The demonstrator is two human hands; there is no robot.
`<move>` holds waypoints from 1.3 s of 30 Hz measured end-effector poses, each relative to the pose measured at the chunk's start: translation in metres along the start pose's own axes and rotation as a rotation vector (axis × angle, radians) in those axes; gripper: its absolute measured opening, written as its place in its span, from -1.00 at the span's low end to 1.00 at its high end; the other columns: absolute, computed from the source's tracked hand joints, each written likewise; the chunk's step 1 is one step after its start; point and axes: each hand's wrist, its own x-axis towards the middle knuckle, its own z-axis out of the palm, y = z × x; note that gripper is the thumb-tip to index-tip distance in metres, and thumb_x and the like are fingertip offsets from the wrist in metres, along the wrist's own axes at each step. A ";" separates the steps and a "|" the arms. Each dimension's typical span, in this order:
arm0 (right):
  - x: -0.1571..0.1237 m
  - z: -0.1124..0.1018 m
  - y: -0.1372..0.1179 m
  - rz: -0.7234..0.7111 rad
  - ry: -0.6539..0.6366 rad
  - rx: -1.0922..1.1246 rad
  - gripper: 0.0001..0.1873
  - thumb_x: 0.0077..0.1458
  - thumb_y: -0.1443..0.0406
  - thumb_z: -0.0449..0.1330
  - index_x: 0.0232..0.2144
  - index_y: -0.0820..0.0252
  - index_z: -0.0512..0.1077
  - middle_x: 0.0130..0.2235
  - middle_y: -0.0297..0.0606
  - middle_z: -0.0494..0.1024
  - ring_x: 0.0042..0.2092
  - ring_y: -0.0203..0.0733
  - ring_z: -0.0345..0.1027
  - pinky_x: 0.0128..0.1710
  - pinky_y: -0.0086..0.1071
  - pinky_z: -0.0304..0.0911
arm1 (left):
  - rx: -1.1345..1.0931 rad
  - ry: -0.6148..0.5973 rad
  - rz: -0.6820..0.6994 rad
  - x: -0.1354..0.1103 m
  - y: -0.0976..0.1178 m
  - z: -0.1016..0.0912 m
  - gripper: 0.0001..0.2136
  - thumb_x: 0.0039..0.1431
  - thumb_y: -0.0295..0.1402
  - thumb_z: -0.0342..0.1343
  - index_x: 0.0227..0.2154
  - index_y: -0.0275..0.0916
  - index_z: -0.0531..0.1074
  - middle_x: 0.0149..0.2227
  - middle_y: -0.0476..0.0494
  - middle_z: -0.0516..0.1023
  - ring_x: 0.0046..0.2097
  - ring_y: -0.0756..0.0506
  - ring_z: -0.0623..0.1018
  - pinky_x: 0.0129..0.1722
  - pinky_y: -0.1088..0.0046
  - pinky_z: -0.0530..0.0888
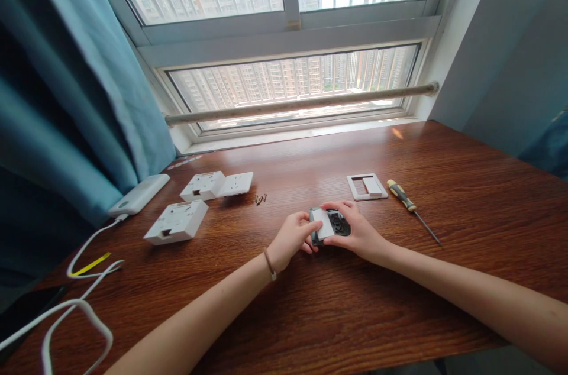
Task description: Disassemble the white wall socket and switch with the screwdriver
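Both hands hold a wall switch (325, 225) just above the table, with a white rocker on its left half and a dark, open mechanism on its right half. My left hand (293, 237) grips the left edge, its thumb pressed on the white rocker. Around the right end curve the fingers and thumb of my right hand (357, 232). Beyond that hand lies a white switch frame (355, 188) with a loose white rocker (373, 187) in its opening. To the right rests a screwdriver (402, 195) with a yellow and grey handle.
Several screws (260, 200) lie left of centre. Two white mounting boxes (177, 222) stand further left, with a white socket panel (237, 184) leaning by the rear one. A white power bank (139, 194) with a white cable (91, 239) and a yellow strip (92, 264) are at the left.
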 end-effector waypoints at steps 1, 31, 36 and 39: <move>0.000 0.000 -0.001 0.006 0.000 -0.004 -0.36 -0.19 0.15 0.30 -0.02 0.11 0.25 -0.03 -0.17 0.30 0.08 -0.06 0.04 0.11 -0.10 0.00 | 0.004 0.012 0.015 0.001 -0.001 0.000 -0.78 0.00 -0.30 0.11 -0.35 -0.34 0.27 -0.63 0.03 0.39 -0.68 0.08 0.42 -0.74 0.68 0.32; -0.005 0.002 -0.002 0.124 0.110 0.259 -0.51 -0.07 0.16 0.23 -0.09 0.18 0.24 -0.12 -0.19 0.45 -0.10 -0.11 0.35 -0.08 -0.25 0.26 | -0.237 0.000 0.268 -0.007 -0.010 0.009 -0.66 -0.06 -0.21 0.18 -0.26 -0.28 0.31 -0.23 -0.11 0.46 -0.34 -0.05 0.51 -0.53 0.50 0.50; -0.006 0.001 -0.003 0.152 0.117 0.232 -0.55 -0.10 0.17 0.25 -0.15 0.20 0.28 -0.17 -0.20 0.48 -0.14 -0.10 0.37 -0.13 -0.24 0.27 | -0.215 0.011 0.262 -0.005 -0.012 0.009 -0.66 -0.09 -0.23 0.19 -0.28 -0.30 0.29 -0.29 -0.10 0.46 -0.42 -0.03 0.50 -0.58 0.49 0.49; -0.006 0.001 -0.004 0.161 0.120 0.226 -0.57 -0.10 0.17 0.25 -0.16 0.21 0.29 -0.18 -0.20 0.49 -0.14 -0.11 0.37 -0.13 -0.25 0.26 | -0.210 0.005 0.257 -0.004 -0.013 0.009 -0.66 -0.08 -0.24 0.19 -0.28 -0.31 0.28 -0.32 -0.09 0.46 -0.45 -0.01 0.50 -0.58 0.50 0.49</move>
